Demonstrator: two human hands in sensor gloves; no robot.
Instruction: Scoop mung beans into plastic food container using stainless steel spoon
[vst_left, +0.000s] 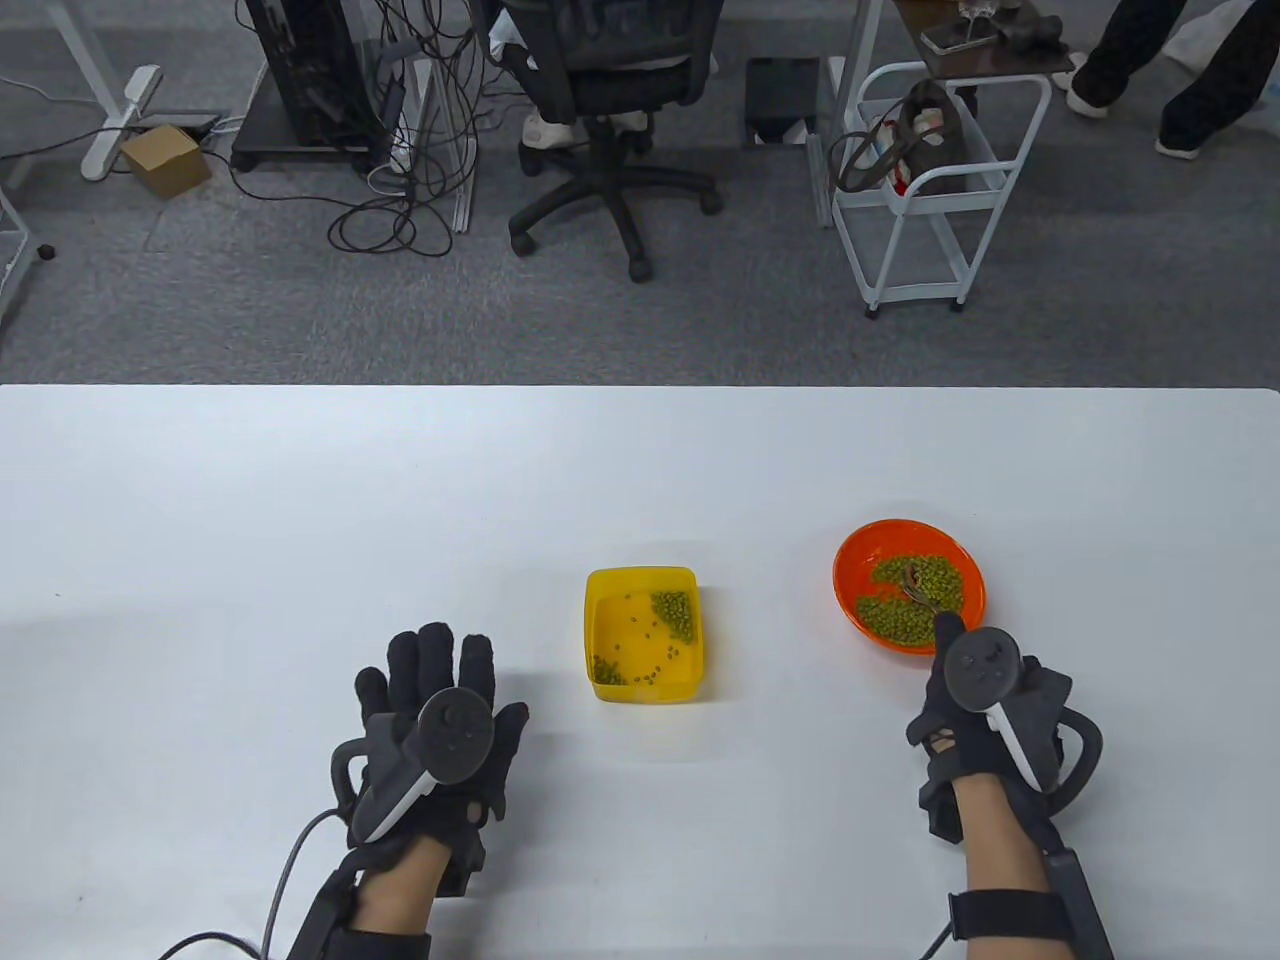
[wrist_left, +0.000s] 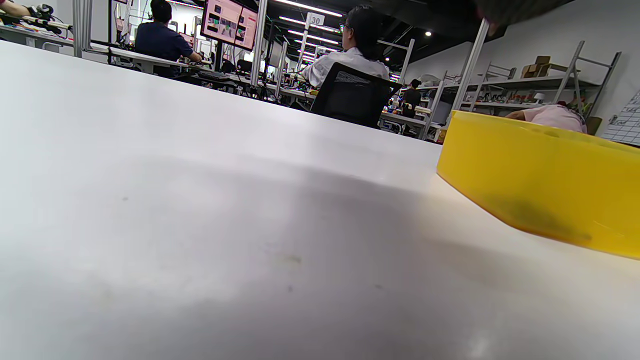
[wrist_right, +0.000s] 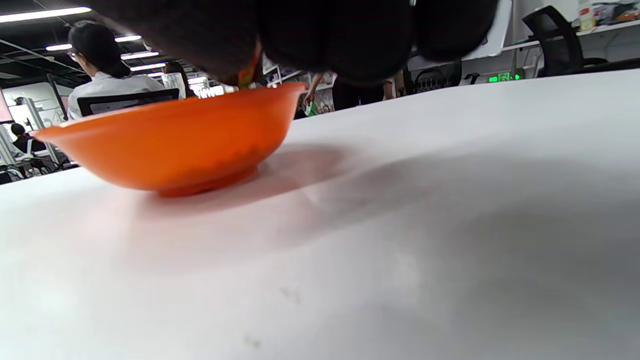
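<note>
A yellow plastic container (vst_left: 602, 640) sits at mid table with some mung beans (vst_left: 676, 613) in it; its wall shows in the left wrist view (wrist_left: 540, 185). An orange bowl (vst_left: 860, 560) of mung beans (vst_left: 925, 590) stands to its right, also seen in the right wrist view (wrist_right: 170, 145). My right hand (vst_left: 975, 690) is at the bowl's near rim and holds the spoon (vst_left: 912, 580), whose bowl end lies in the beans. My left hand (vst_left: 440, 700) rests flat on the table, fingers spread, left of the container and apart from it.
The white table (vst_left: 300, 500) stretches wide to the left and back. Beyond its far edge are an office chair (vst_left: 610, 100), a white cart (vst_left: 930, 190) and cables on the floor.
</note>
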